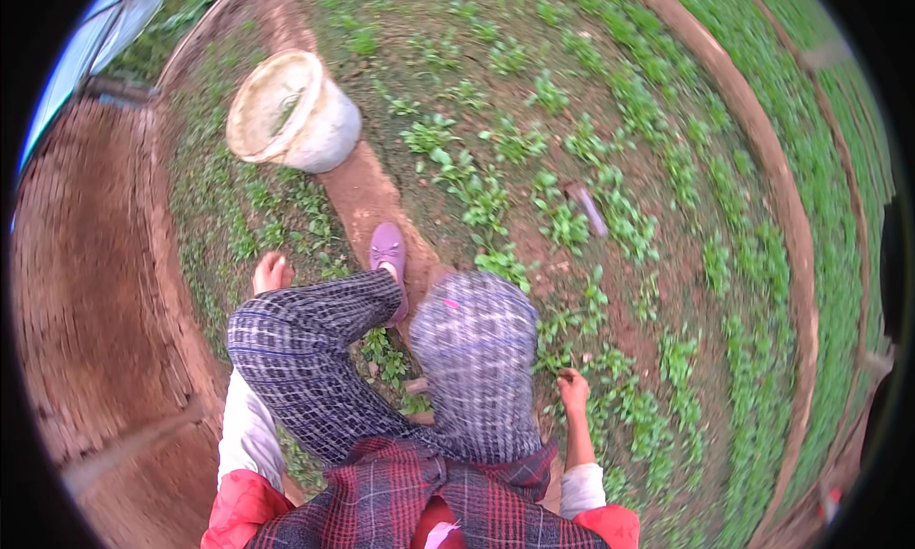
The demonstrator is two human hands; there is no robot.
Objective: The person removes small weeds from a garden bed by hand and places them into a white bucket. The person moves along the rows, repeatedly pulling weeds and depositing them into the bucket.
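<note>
My left hand (273, 271) is loosely curled just beyond my bent left knee, above low green plants; whether it holds anything is not visible. To the right of my other knee, my right hand (573, 389) reaches down to leafy seedlings (555, 354), its fingers bent together at the leaves; I cannot tell if a stem is between them. A whitish, dirt-stained plastic bucket (336, 124) lies tilted on the narrow soil path ahead, its mouth facing left, with a bit of green inside.
Rows of leafy plants (511, 141) grow on both sides of the dirt path (364, 184). A purplish, tube-like object (590, 211) lies among them at right. Curved soil ridges (793, 191) cross the field. Bare brown ground (93, 277) and bluish sheeting (107, 34) are at left.
</note>
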